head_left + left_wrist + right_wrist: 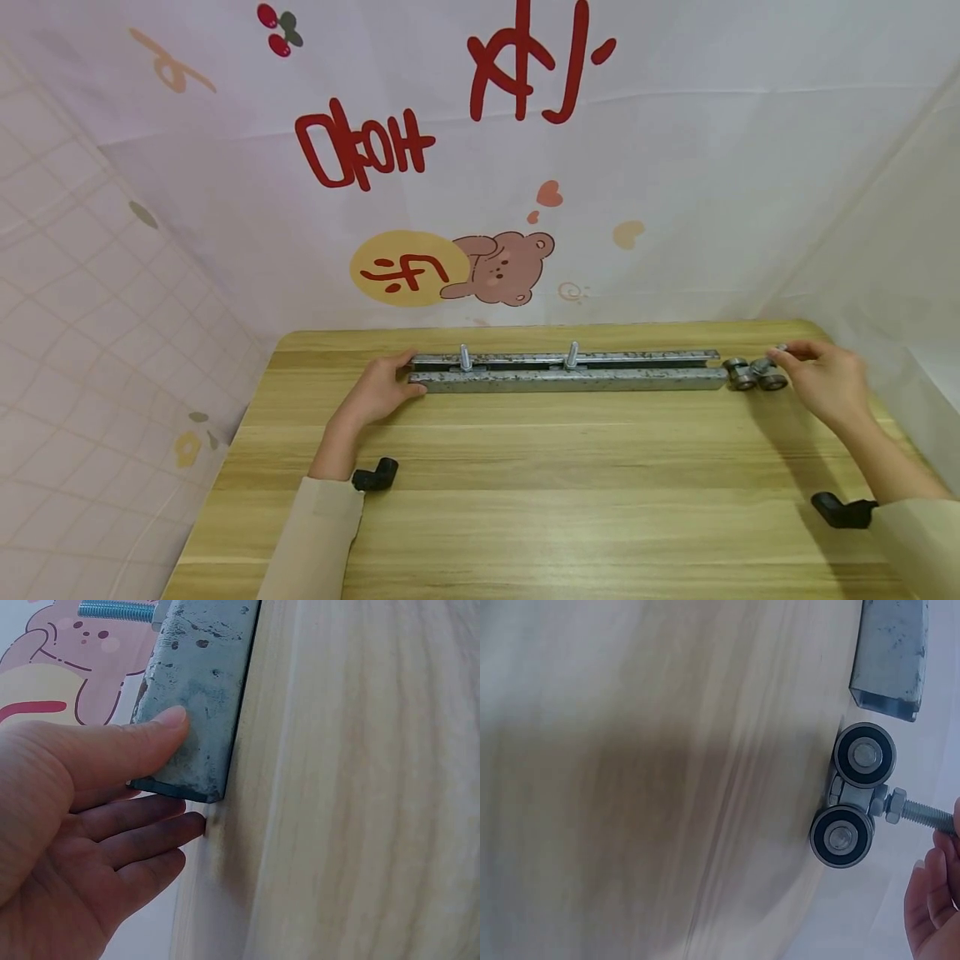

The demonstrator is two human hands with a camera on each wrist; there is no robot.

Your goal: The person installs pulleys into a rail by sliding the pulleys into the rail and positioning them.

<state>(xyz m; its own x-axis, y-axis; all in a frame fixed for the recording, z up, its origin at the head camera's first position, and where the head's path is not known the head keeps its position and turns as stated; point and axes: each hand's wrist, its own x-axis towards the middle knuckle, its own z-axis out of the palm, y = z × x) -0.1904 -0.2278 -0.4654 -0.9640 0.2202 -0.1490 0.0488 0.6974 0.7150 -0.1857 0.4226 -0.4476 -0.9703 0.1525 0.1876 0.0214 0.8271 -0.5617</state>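
Note:
A spotted grey steel track rail [562, 382], slotted along its top, lies across the far part of the table. Two threaded bolts [572, 356] stand up out of its slot. At the rail's left end my left hand [382, 386] holds it between thumb and fingers; the left wrist view shows the thumb on the rail's side [199, 697]. Just off the right end is a roller trolley [853, 796] with round wheels and a threaded bolt. My right hand [828, 379] pinches the top of that bolt. A small gap separates the trolley from the rail end [889, 682] in the right wrist view.
The wood-grain table [562, 492] has its back edge near a white printed cloth [675, 150] with a bear drawing. Cloth sides [97, 317] rise at left and right. Black wrist mounts [375, 475] show at both sleeves.

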